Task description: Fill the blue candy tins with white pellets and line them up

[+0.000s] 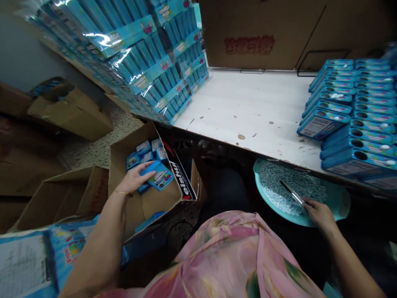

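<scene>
My left hand [135, 178] reaches into an open cardboard carton [120, 147] on the floor and closes on a small blue box [159, 176]; more blue boxes [148, 150] lie deeper in that carton. My right hand [319, 213] rests on a turquoise basin [339, 198] full of small pale candies [288, 186] and grips a thin metal tool [292, 192] that lies over them. The basin sits under the front edge of the white table [251, 107].
Rows of open blue boxes [356, 111] stand at the table's right. Shrink-wrapped packs of blue boxes [149, 62] are stacked at its left. Big cardboard cartons [279, 33] stand behind the table. More cartons [71, 109] crowd the floor on the left.
</scene>
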`<state>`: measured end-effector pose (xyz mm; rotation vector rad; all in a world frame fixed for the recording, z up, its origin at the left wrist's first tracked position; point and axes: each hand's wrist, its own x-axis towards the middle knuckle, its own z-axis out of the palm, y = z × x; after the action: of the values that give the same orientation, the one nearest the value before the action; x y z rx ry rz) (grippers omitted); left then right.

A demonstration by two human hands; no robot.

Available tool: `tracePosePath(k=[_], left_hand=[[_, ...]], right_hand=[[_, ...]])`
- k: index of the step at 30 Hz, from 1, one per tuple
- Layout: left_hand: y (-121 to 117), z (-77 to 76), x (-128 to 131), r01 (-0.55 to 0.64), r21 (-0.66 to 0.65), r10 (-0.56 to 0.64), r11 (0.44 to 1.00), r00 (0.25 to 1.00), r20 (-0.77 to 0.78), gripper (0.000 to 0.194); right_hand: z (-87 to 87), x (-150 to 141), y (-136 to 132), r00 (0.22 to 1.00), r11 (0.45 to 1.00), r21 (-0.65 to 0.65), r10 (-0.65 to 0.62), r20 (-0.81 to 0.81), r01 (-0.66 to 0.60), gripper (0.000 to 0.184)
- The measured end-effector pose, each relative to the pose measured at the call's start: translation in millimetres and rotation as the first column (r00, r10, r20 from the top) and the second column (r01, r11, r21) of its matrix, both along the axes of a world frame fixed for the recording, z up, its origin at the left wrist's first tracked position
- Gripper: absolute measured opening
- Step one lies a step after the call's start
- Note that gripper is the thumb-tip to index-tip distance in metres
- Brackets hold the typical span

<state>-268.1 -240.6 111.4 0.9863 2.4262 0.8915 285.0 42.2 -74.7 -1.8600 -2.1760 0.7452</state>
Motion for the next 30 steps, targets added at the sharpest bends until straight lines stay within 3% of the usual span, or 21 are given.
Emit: tracePosePath(k=[3, 6, 8, 12, 14, 16, 19, 22, 23, 25, 28, 30], left_hand=[[31, 35.7, 40, 0.104, 0.214, -0.112, 0.971, 0.993, 0.022, 0.065], [61, 38.8, 82, 0.238, 0.289, -0.284, 0.927, 0.949, 0.133, 0.064], [83, 21.3, 108, 0.325, 0.283, -0.402, 0.902, 0.871, 0.283, 0.06], [124, -40.4, 153, 0.507, 0.162, -0.502, 0.847, 0.66, 0.559, 0.048], [136, -68.1, 167, 0.637, 0.109, -0.594, 0.763, 0.625, 0.507, 0.043], [140, -84.4, 172, 0.759, 0.067, -0.735, 0.648, 0.599, 0.318, 0.037], [132, -89.0, 168, 0.891, -0.057, -0.888, 0.45, 0.453, 0.076, 0.04], [117, -87.0, 163, 0.941, -0.207, -0.961, 0.268, 0.275, 0.008, 0.071], [112, -87.6, 163, 0.936, -0.253, -0.969, 0.245, 0.248, -0.023, 0.08], [105, -90.9, 165, 0.906, -0.335, -0.966, 0.259, 0.234, -0.115, 0.088], [105, -97.2, 169, 0.872, -0.395, -0.952, 0.288, 0.217, -0.216, 0.08], [111, -99.9, 168, 0.889, -0.371, -0.956, 0.269, 0.199, -0.215, 0.071]], right_hand=[[6.7, -6, -3, 1.0, 0.998, -0.064, 0.0, 0.003, 0.0, 0.036], [15.2, -10, -8, 1.0, 0.998, -0.058, 0.014, -0.004, -0.014, 0.036], [20.7, -13, -11, 1.0, 0.998, -0.053, 0.031, -0.006, -0.031, 0.037], [31.0, -18, -16, 0.999, 0.998, -0.057, 0.036, 0.002, -0.036, 0.037], [37.6, -19, -16, 0.999, 0.997, -0.076, 0.033, 0.009, -0.032, 0.037], [47.0, -17, -15, 0.997, 0.996, -0.087, 0.037, 0.067, -0.031, 0.037], [64.5, -11, -10, 0.966, 0.999, -0.038, 0.031, 0.258, -0.022, 0.037], [75.1, -11, -5, 0.922, 0.998, 0.01, 0.05, 0.384, -0.058, 0.037], [74.8, -14, -4, 0.918, 0.997, 0.005, 0.066, 0.39, -0.074, 0.037], [68.0, -26, -5, 0.925, 0.995, -0.029, 0.096, 0.368, -0.092, 0.036], [48.4, -51, -10, 0.946, 0.988, -0.097, 0.143, 0.292, -0.119, 0.033], [35.3, -66, -12, 0.961, 0.982, -0.138, 0.161, 0.227, -0.132, 0.032]])
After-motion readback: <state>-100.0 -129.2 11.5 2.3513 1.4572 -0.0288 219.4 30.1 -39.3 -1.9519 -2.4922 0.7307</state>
